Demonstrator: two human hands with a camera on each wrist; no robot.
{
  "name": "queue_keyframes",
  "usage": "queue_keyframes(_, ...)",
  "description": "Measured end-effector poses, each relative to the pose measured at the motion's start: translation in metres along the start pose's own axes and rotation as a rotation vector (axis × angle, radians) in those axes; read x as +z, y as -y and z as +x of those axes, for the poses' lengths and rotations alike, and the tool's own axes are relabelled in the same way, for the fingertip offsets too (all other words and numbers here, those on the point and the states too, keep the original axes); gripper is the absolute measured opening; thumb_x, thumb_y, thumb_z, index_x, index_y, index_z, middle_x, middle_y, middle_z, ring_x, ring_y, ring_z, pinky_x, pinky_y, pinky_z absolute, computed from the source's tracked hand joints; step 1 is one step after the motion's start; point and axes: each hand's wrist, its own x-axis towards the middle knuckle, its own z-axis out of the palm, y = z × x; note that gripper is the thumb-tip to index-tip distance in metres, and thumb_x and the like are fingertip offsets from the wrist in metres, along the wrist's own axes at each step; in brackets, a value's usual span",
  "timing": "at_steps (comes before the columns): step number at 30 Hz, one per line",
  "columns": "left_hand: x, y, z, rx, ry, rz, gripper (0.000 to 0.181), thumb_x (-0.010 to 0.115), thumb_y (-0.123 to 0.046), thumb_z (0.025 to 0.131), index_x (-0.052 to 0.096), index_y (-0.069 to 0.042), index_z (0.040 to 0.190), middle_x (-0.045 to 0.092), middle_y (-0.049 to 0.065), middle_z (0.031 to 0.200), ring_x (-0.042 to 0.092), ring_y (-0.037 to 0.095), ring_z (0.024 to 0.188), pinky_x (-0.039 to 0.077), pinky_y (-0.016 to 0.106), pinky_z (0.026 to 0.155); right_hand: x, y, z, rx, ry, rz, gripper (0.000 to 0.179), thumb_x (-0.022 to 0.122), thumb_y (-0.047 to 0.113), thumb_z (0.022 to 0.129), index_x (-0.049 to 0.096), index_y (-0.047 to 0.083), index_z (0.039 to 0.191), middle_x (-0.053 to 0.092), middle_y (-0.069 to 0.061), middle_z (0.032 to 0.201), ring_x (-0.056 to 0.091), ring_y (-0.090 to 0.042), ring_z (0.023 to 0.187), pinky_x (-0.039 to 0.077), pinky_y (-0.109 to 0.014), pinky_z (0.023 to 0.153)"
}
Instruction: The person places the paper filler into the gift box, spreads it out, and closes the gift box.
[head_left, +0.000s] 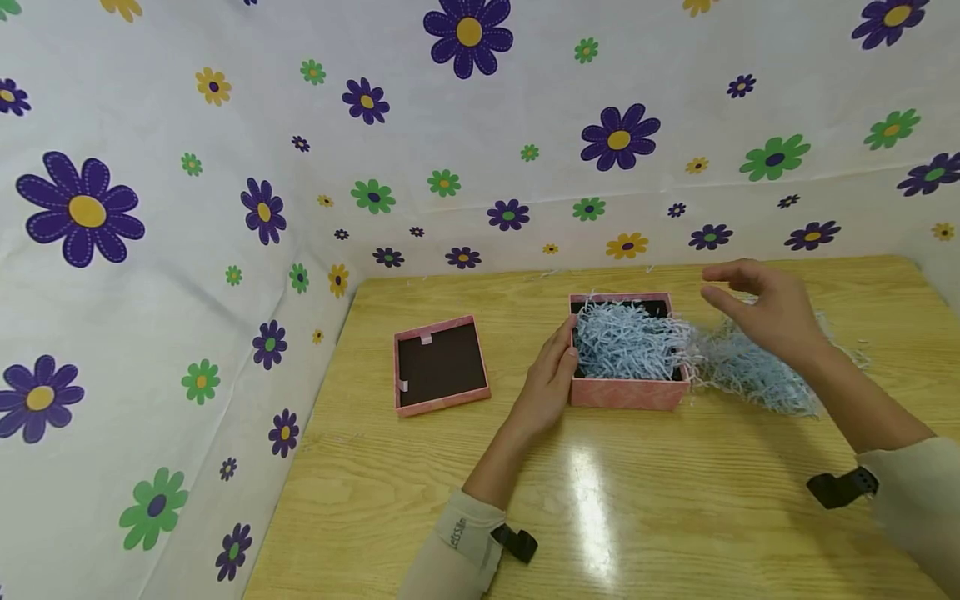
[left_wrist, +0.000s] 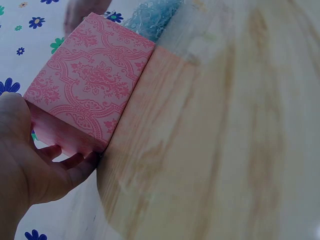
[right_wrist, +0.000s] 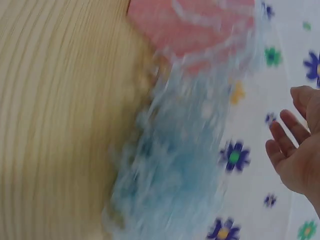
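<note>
A pink patterned box (head_left: 628, 394), dark inside, stands uncovered and is heaped with light blue shredded paper (head_left: 626, 342). My left hand (head_left: 545, 379) rests against the box's left side; in the left wrist view, its bent fingertips touch the side wall (left_wrist: 62, 132). To the right of the box, a loose pile of the same paper (head_left: 757, 375) spreads over the table, some strands hanging over the box's right rim. My right hand (head_left: 776, 312) is raised above that pile, fingers and thumb apart, holding nothing. The right wrist view is blurred around the paper.
Left of the box, its shallow pink lid (head_left: 442, 371) lies with the dark inside facing up. All this is on a wooden table (head_left: 420, 500). A white flowered cloth (head_left: 487, 142) rises behind and at the left. Stray paper strands lie near the table's back edge.
</note>
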Motion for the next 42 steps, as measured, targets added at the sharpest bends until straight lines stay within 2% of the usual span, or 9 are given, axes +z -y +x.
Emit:
queue_keyframes(6, 0.001, 0.001, 0.000, -0.007, 0.002, 0.006, 0.055, 0.032, -0.033, 0.117, 0.019, -0.033, 0.171, 0.020, -0.013, 0.175, 0.018, 0.015, 0.161, 0.021, 0.053, 0.128, -0.038, -0.059, -0.015, 0.188, -0.034, -0.080, 0.051, 0.064, 0.042, 0.106, 0.065, 0.002, 0.137, 0.060, -0.027, 0.138, 0.054, -0.014, 0.112, 0.041, -0.004, 0.092)
queue_keyframes(8, 0.001, 0.002, 0.001, -0.009, -0.003, 0.006, 0.055, 0.032, -0.033, 0.117, 0.019, -0.033, 0.171, 0.020, -0.012, 0.175, 0.019, 0.015, 0.161, 0.021, 0.052, 0.128, -0.047, -0.074, -0.018, 0.243, -0.008, -0.074, 0.059, 0.061, 0.046, 0.106, 0.059, 0.001, 0.145, 0.054, -0.030, 0.147, 0.054, -0.028, 0.124, 0.044, -0.014, 0.102)
queue_keyframes(11, 0.002, 0.002, 0.001, -0.007, -0.003, 0.004, 0.055, 0.032, -0.034, 0.117, 0.019, -0.032, 0.171, 0.020, -0.012, 0.175, 0.019, 0.015, 0.161, 0.021, 0.052, 0.129, -0.055, -0.091, -0.022, 0.306, 0.033, -0.054, 0.070, 0.059, 0.050, 0.106, 0.048, 0.000, 0.155, 0.040, -0.034, 0.159, 0.042, -0.055, 0.139, 0.050, -0.018, 0.091)
queue_keyframes(15, 0.003, 0.003, 0.001, -0.015, -0.002, -0.005, 0.056, 0.032, -0.039, 0.117, 0.019, -0.033, 0.171, 0.020, -0.013, 0.174, 0.018, 0.015, 0.161, 0.021, 0.051, 0.129, -0.052, -0.105, -0.022, 0.316, 0.094, -0.021, 0.080, 0.061, 0.048, 0.105, 0.035, -0.002, 0.162, 0.024, -0.037, 0.166, 0.030, -0.066, 0.143, 0.058, -0.049, 0.093)
queue_keyframes(19, 0.003, 0.002, 0.000, -0.025, -0.004, -0.022, 0.056, 0.033, -0.038, 0.117, 0.019, -0.034, 0.171, 0.020, -0.013, 0.174, 0.018, 0.015, 0.161, 0.020, 0.052, 0.129, -0.041, -0.112, -0.019, 0.289, 0.140, -0.041, 0.090, 0.066, 0.050, 0.103, 0.024, 0.000, 0.166, 0.017, -0.038, 0.168, 0.026, -0.068, 0.144, 0.033, -0.084, 0.100)
queue_keyframes(27, 0.003, 0.001, 0.001, -0.017, 0.002, -0.006, 0.055, 0.033, -0.033, 0.117, 0.018, -0.035, 0.171, 0.019, -0.015, 0.174, 0.018, 0.014, 0.161, 0.021, 0.053, 0.128, -0.023, -0.117, -0.021, 0.257, 0.092, -0.128, 0.070, 0.065, 0.042, 0.105, 0.047, -0.004, 0.155, 0.039, -0.043, 0.154, 0.041, -0.066, 0.132, 0.040, -0.079, 0.097)
queue_keyframes(30, 0.003, 0.001, 0.001, -0.016, 0.002, -0.002, 0.055, 0.032, -0.035, 0.117, 0.018, -0.037, 0.170, 0.019, -0.016, 0.174, 0.018, 0.014, 0.161, 0.021, 0.054, 0.128, -0.022, -0.117, -0.023, 0.249, 0.040, -0.168, 0.051, 0.064, 0.030, 0.107, 0.058, -0.006, 0.142, 0.053, -0.042, 0.139, 0.060, -0.056, 0.107, 0.055, -0.059, 0.077)
queue_keyframes(35, 0.004, 0.001, 0.001, -0.028, 0.005, 0.000, 0.055, 0.033, -0.037, 0.117, 0.018, -0.038, 0.170, 0.019, -0.017, 0.174, 0.018, 0.014, 0.161, 0.021, 0.055, 0.128, -0.032, -0.110, -0.024, 0.274, -0.023, -0.189, 0.042, 0.064, 0.026, 0.106, 0.064, -0.006, 0.134, 0.063, -0.036, 0.120, 0.057, -0.028, 0.078, 0.042, -0.028, 0.055)
queue_keyframes(42, 0.003, 0.003, 0.001, -0.024, 0.006, 0.007, 0.056, 0.033, -0.037, 0.117, 0.018, -0.036, 0.171, 0.019, -0.014, 0.174, 0.018, 0.015, 0.161, 0.021, 0.055, 0.128, -0.056, -0.088, -0.018, 0.283, -0.142, -0.171, 0.043, 0.065, 0.032, 0.105, 0.067, -0.002, 0.131, 0.064, -0.002, 0.098, 0.046, -0.007, 0.075, 0.038, -0.020, 0.056)
